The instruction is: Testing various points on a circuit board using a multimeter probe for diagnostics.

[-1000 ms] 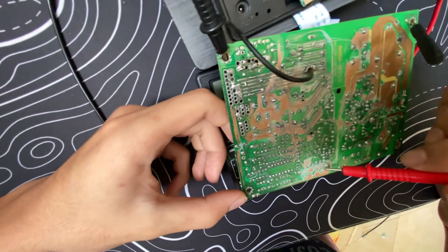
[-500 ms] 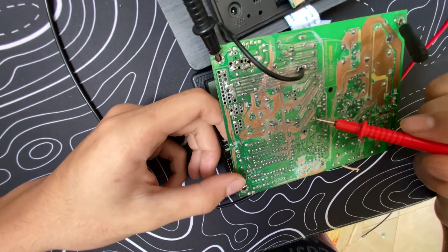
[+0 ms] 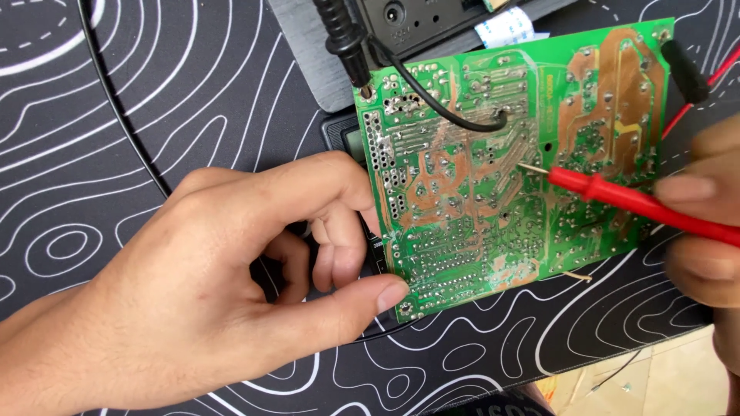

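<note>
A green circuit board [image 3: 493, 192] lies solder side up on a black mat with white contour lines. My left hand [image 3: 231, 277] grips the board's left edge, thumb at its lower left corner and index finger along the edge. My right hand [image 3: 705, 231] holds a red test probe [image 3: 617, 196] at the right; its metal tip touches the middle of the board. A black probe [image 3: 343, 38] rests with its tip at the board's upper left corner, and its black lead curls across the board.
A dark device [image 3: 432, 19] on a grey pad [image 3: 308, 54] lies above the board, with a pale ribbon cable [image 3: 505, 27] beside it. A thin black wire [image 3: 116, 108] runs over the mat [image 3: 154, 92] at left. The mat's edge and light floor [image 3: 663, 377] show at lower right.
The red probe has moved up from the board's lower right edge to its middle. The view has shifted slightly and my left hand keeps its grip.
</note>
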